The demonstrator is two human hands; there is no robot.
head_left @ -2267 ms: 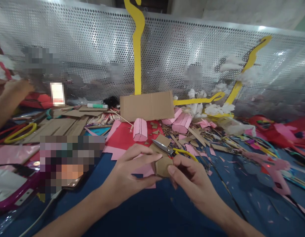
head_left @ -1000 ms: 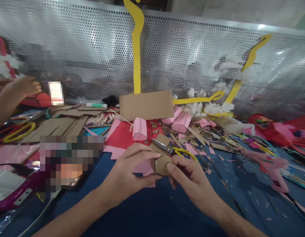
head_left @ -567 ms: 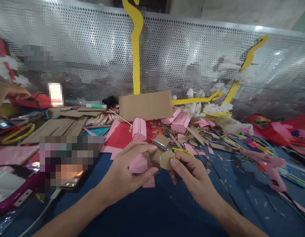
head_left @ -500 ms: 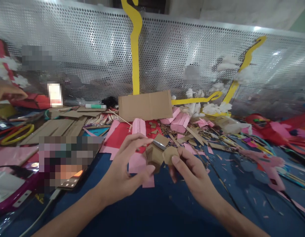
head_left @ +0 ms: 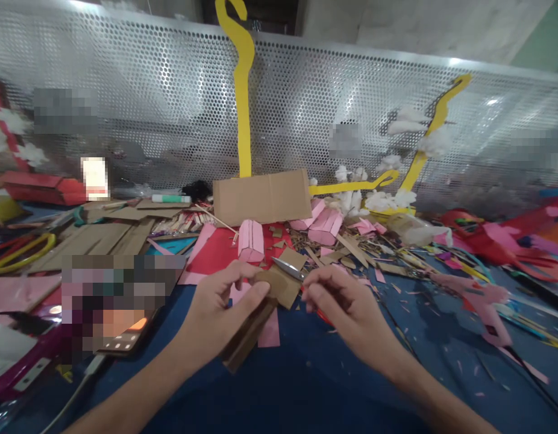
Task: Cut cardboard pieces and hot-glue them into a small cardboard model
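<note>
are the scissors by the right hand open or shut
Shut, it seems: the scissors taper to one narrow point with no gap showing. The right hand hides much of the rest.

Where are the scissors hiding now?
In the head view, the scissors are near the middle, just left of the right hand, with the blades across a flat brown cardboard piece.

Dim, uneven light; glare on perforated panel point(head_left: 292, 114); shadow beside glue gun point(head_left: 475, 293); edges stretched; patches pixelated.
</note>
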